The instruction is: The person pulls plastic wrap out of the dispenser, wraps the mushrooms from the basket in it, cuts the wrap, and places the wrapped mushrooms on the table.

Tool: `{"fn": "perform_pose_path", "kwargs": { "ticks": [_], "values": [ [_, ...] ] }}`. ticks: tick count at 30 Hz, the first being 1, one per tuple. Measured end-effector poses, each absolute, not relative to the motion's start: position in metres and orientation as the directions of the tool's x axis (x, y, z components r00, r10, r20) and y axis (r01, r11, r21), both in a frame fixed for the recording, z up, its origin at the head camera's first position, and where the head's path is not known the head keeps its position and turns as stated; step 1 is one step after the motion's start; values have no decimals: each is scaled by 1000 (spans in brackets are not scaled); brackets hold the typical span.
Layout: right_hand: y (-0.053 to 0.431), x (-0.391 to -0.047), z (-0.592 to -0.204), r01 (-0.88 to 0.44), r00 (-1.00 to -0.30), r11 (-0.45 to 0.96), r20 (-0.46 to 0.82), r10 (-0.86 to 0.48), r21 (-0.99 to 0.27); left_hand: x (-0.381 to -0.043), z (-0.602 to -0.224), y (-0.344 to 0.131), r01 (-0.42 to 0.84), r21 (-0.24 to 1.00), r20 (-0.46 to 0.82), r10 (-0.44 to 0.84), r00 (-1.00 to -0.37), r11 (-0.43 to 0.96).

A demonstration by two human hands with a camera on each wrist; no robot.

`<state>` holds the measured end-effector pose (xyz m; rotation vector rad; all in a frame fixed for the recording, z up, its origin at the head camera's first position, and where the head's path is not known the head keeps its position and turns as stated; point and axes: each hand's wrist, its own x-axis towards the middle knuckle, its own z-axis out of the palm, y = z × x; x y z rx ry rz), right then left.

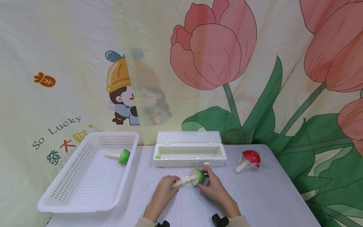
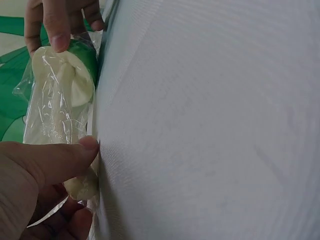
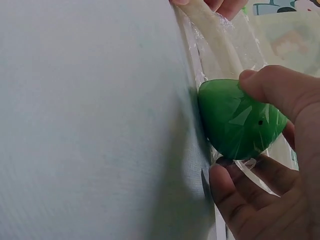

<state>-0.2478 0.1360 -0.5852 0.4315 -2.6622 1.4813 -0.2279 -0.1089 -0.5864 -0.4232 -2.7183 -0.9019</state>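
Head view: the left hand [image 1: 165, 189] pinches the stem end of a green-capped toy mushroom [image 1: 194, 179] in clear wrap, while the right hand [image 1: 213, 186] has its fingers round the cap. The mushroom lies crosswise between the hands, in front of a white box [image 1: 190, 162] with its lid raised. Another green mushroom [image 1: 124, 156] sits in the white basket [image 1: 93, 179] on the left; a wrapped red mushroom [image 1: 250, 158] lies on the table [image 1: 272, 198] to the right. Holding both ends seems sound, as the cap looks broader than the stem and could roll.

Left wrist view: the thumb presses over the stem near its tip, fingers curled beneath. The clear wrap sits loose and creased along the stem, so a grip through to the stem should be steadier than one on film alone.

Right wrist view: thumb on one side of the cap, fingers on the other, set narrow around it. The glossy film may slip; even, light pressure would suit.
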Motion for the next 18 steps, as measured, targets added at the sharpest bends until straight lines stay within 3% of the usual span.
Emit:
{"fn": "perform_pose_path", "kwargs": {
  "ticks": [5,18],
  "values": [
    [136,-243,-585,-257,-963,526,166,-214,-811,-228,-584,-109,348,547,275,230,-934,762],
    [138,-223,-583,-231,-964,521,123,-235,-822,-209,-586,-115,476,519,354,328,-876,710]
  ]
}}
